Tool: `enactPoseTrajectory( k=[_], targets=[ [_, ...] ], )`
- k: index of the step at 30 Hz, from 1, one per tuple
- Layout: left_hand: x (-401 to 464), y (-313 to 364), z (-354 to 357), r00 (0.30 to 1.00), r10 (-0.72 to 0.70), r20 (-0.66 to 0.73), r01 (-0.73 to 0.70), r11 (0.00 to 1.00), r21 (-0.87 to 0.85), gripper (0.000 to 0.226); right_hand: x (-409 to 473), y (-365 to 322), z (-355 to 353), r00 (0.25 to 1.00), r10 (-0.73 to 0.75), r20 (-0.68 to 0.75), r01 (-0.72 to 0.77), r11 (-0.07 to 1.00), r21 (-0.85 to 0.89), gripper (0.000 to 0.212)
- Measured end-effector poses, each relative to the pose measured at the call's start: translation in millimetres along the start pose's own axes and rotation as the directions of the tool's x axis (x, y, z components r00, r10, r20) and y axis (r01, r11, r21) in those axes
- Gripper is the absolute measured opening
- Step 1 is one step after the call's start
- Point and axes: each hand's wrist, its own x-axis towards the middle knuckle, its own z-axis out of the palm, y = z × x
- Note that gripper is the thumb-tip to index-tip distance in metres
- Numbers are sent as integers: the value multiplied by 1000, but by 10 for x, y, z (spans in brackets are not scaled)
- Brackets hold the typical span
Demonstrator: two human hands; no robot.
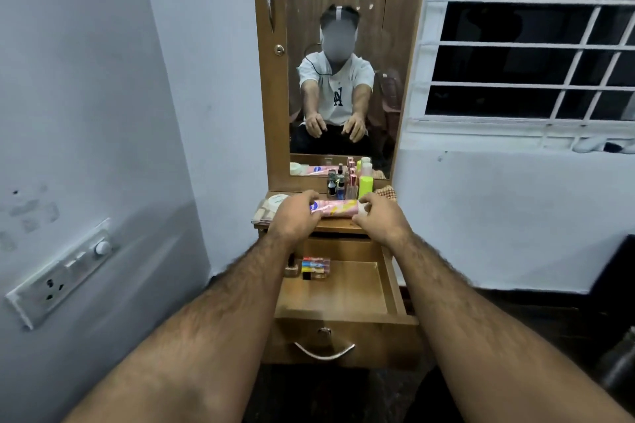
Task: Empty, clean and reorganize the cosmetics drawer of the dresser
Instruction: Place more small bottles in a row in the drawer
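On the dresser surface, both hands on the pink tube

On the dresser surface (pixel 338 226), just above the open drawer (pixel 343 288), I hold a pink tube (pixel 338 209) lying on its side. My left hand (pixel 296 213) curls round its left end, where a blue round logo shows, and my right hand (pixel 379 216) grips its right end with bent fingers. Behind the tube, against the mirror (pixel 343 62), stands a cluster of small bottles (pixel 338 185) with a bright yellow-green bottle (pixel 365 186) at its right side. A round white container (pixel 277 200) sits at the left of the surface, beside my left hand. The drawer is pulled out below my wrists; its wooden floor is mostly bare, with a small stack of colourful flat items (pixel 315 267) in its far left corner. A curved metal handle (pixel 324 351) is on the drawer front. A socket panel (pixel 58 278) is on the wall to the left
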Motion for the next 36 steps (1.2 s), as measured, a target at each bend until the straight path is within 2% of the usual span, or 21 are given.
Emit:
enactPoseTrajectory(
  k=[6, 9, 12, 16, 20, 27, 32, 36],
  targets=[
    [866, -99, 277, 999, -40, -17, 38, 998, -58, 42, 794, 47, 76, 995, -18, -99, 23, 999, 47, 31],
    [1289, -180, 460, 999, -49, -10, 48, 997, -62, 35, 1188, 44, 122, 986, -74, -150, 80, 996, 40, 25],
    [1678, -279, 685, 997, -71, 14, 71, 997, -37, 23, 1563, 58, 211, 976, -137, -169, 136, 991, -17, 20],
    [1974, -398, 943, 994, -74, 77, 72, 997, 26, 32, 1939, 75, 333, 960, -194, -202, 168, 976, -138, 19],
    [2081, -488, 1101, 993, -80, 92, 71, 993, 98, 31, 2137, 113, 483, 963, -223, -149, 171, 939, -300, 21],
    [2092, -611, 1134, 997, -75, 2, 74, 994, 75, 25, 2198, 72, 628, 959, -282, 5, 238, 801, -549, 30],
    [2105, -684, 1053, 992, -89, -92, 85, 995, -51, 21, 2233, 39, 703, 952, -295, 76, 259, 653, -712, 23],
    [2095, -671, 1002, 988, -85, -128, 65, 986, -154, 17, 2254, 46, 750, 959, -262, 110, 254, 614, -747, 18]
  ],
)
